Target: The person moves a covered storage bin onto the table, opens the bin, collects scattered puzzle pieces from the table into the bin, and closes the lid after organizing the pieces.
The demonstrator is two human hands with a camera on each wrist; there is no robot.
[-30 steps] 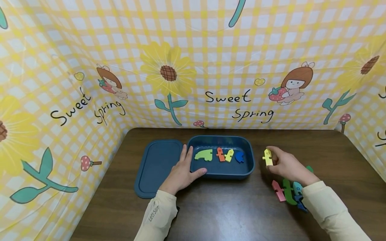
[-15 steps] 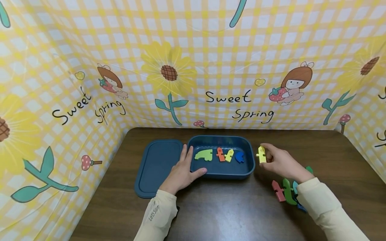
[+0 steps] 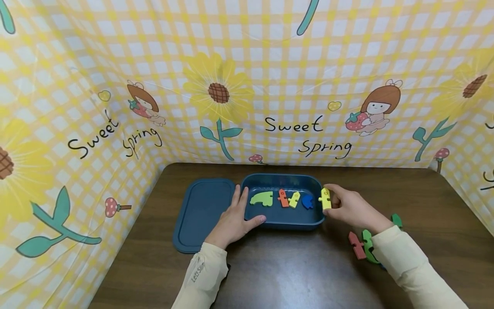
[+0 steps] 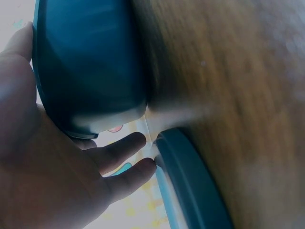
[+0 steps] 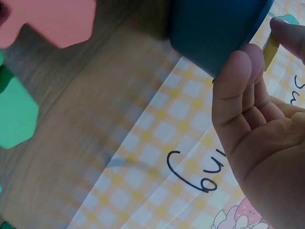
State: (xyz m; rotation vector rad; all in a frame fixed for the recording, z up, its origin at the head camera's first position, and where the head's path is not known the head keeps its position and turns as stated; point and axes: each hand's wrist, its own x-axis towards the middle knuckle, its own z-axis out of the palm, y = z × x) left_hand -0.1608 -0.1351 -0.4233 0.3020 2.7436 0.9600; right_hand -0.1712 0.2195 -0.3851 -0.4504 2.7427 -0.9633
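A dark blue box [image 3: 285, 224] stands on the table with a light green puzzle piece [image 3: 262, 198], an orange one [image 3: 283, 198], a yellow one [image 3: 294, 200] and a blue one [image 3: 307, 201] inside. My left hand [image 3: 230, 223] rests at the box's left end with fingers spread and straight, the thumb at the front rim. My right hand [image 3: 356, 208] pinches another yellow puzzle piece [image 3: 326, 198] between thumb and fingers, right at the box's right rim. In the right wrist view this piece shows only as a yellow edge [image 5: 270, 51] beside the fingertips.
A dark blue lid [image 3: 198, 214] lies left of the box. Right of the box, partly under the right sleeve, are a red piece [image 3: 356, 245], a green piece [image 3: 369, 245] and another green piece [image 3: 396, 220]. A checked cloth [image 3: 293, 86] hangs behind the table.
My right hand has carried the yellow puzzle piece leftward, from the table's right side to the box's right rim. The left hand has stayed in place.
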